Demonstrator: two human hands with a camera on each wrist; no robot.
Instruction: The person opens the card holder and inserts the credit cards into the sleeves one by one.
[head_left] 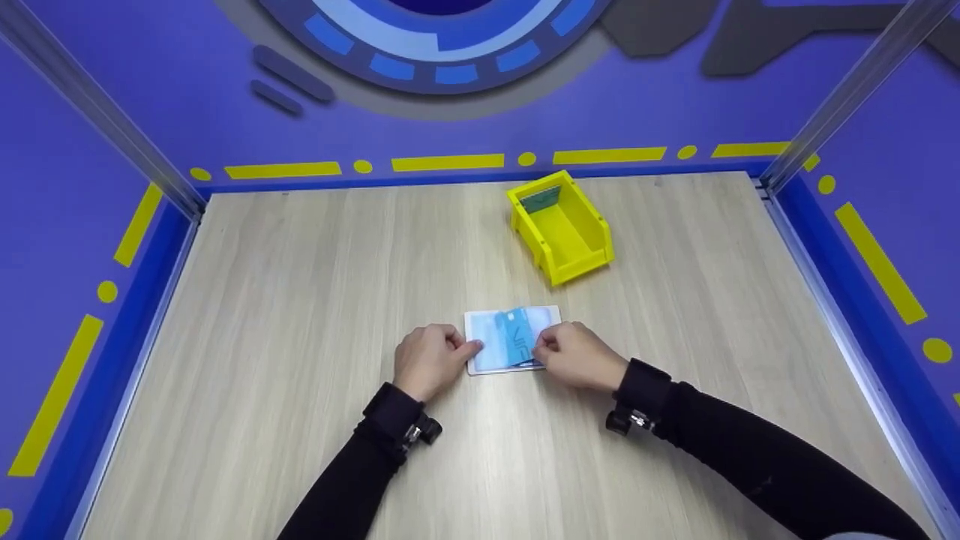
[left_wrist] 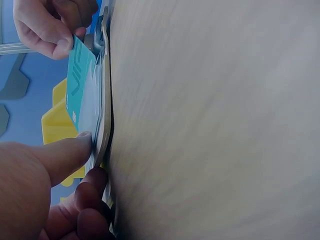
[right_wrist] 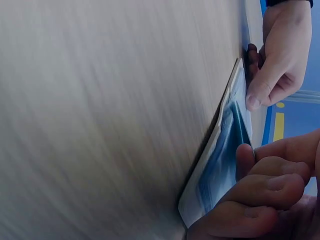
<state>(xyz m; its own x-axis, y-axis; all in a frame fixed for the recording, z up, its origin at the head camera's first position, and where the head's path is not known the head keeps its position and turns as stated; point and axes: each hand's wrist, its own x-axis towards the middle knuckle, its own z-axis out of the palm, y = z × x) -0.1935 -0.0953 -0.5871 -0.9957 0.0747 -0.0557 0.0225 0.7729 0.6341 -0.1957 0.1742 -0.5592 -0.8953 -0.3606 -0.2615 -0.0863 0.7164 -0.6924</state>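
Observation:
A card holder (head_left: 486, 352) with clear sleeves and a pale cover lies spread on the table. My left hand (head_left: 431, 360) holds its left edge, thumb (left_wrist: 75, 152) on top and fingers curled beneath. Between thumb and index finger, my right hand (head_left: 581, 356) pinches a teal card (head_left: 516, 334) marked "VIP". In the left wrist view, the card (left_wrist: 80, 75) tilts up from the sleeves, its low end against the holder. The right wrist view shows the card (right_wrist: 242, 125) nearly edge-on, with the holder's layered sleeves (right_wrist: 212, 177) below it.
A yellow bin (head_left: 574, 266) stands behind the holder, to the right, with a dark green patch on its inner wall. Wood-grain table (head_left: 300, 300) surrounds the hands. Blue walls with yellow marks (head_left: 450, 161) and metal posts (head_left: 847, 97) enclose the back and sides.

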